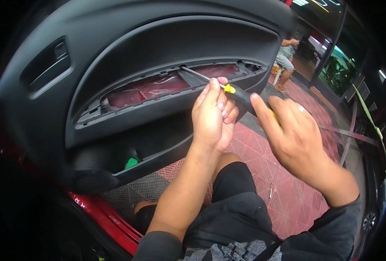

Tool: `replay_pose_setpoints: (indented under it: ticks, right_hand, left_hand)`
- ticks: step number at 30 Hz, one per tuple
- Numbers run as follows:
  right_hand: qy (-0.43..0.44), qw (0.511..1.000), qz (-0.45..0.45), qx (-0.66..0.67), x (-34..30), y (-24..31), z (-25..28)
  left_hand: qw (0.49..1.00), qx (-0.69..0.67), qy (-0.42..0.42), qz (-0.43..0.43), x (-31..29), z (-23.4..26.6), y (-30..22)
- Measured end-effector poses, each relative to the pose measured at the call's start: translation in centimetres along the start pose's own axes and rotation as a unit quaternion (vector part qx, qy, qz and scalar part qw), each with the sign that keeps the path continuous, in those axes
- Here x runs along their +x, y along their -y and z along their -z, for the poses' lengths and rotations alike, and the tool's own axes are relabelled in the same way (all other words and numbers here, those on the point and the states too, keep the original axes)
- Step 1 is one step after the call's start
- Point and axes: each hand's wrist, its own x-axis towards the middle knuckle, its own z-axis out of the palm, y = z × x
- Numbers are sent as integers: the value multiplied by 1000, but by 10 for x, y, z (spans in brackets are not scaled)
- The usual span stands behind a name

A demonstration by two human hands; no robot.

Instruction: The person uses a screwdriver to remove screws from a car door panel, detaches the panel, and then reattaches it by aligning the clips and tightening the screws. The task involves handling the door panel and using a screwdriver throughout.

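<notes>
Facing the door panel (193, 39) and its long opening (162, 85), you close your right hand (295, 139) round the handle and pinch the shaft with your left hand (212, 115), the screwdriver (230, 89) tip at the opening's upper edge, apparently a turning step calling next for steady alignment.

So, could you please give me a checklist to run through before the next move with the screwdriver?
1. Right hand on the screwdriver handle: ok, wrapped over it.
2. Left hand on the shaft: ok, gripping just ahead of the yellow collar.
3. Shaft reaching the upper edge of the opening in the door panel: ok.
4. Tip engaged with a fastener: cannot tell, too small to make out.
5. No loose items on the floor: not ok, a small metallic object lies on the red tiles.
</notes>
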Motion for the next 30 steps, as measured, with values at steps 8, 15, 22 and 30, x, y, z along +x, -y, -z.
replay_pose_setpoints:
  ticks: [8, 15, 22, 30]
  right_hand:
    - [34, 957, -164, 238, 11, 2, 2]
    - [142, 988, 32, -49, 18, 4, 10]
    - [110, 903, -206, 360, 17, 12, 1]
    - [108, 836, -299, 448, 20, 17, -15]
  left_hand:
    - [999, -11, 33, 0, 4, 7, 0]
    - [1000, 14, -6, -10, -3, -1, 3]
    - [1000, 11, 7, -8, -6, 5, -13]
    - [1000, 20, -6, 16, -7, 4, -11]
